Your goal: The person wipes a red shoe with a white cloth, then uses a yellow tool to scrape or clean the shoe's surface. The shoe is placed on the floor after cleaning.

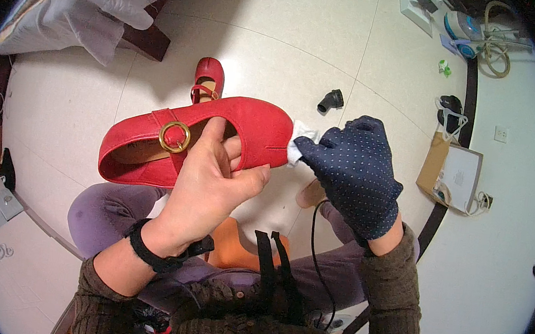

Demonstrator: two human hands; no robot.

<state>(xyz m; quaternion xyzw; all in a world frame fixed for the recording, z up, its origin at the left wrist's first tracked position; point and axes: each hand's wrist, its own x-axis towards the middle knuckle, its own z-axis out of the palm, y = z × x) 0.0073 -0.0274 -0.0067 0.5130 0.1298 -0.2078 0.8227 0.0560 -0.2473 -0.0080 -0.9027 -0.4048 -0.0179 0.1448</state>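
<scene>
The shoe point(249, 124) is hanging in the air above the floor point(279, 51), its toe pointing right and its opening tilting toward the wearer. It is probably going to be handling as a light thing, with a smooth, slightly slippery upper that is likely giving a little under pressure and a stiffer sole; nothing about it is looking fragile, though the strap with its round buckle point(174, 137) is seeming a poor place to grip. The best hold is likely lying at the open middle, fingers inside and thumb outside, which is how the left hand point(209, 177) is grasping it: fingers reaching into the opening, thumb lying along the near side, forearm rising from below the shoe. To the right of the shoe, the gloved right hand point(355, 170) is pinching a white cloth point(302, 138) between thumb and curled fingers, its knuckles facing up and its forearm bending in from the lower right; the cloth is touching the toe. Beyond the shoe, a second shoe point(209, 79) is standing on the floor, and a black nozzle point(330, 101) is lying past the toe.
</scene>
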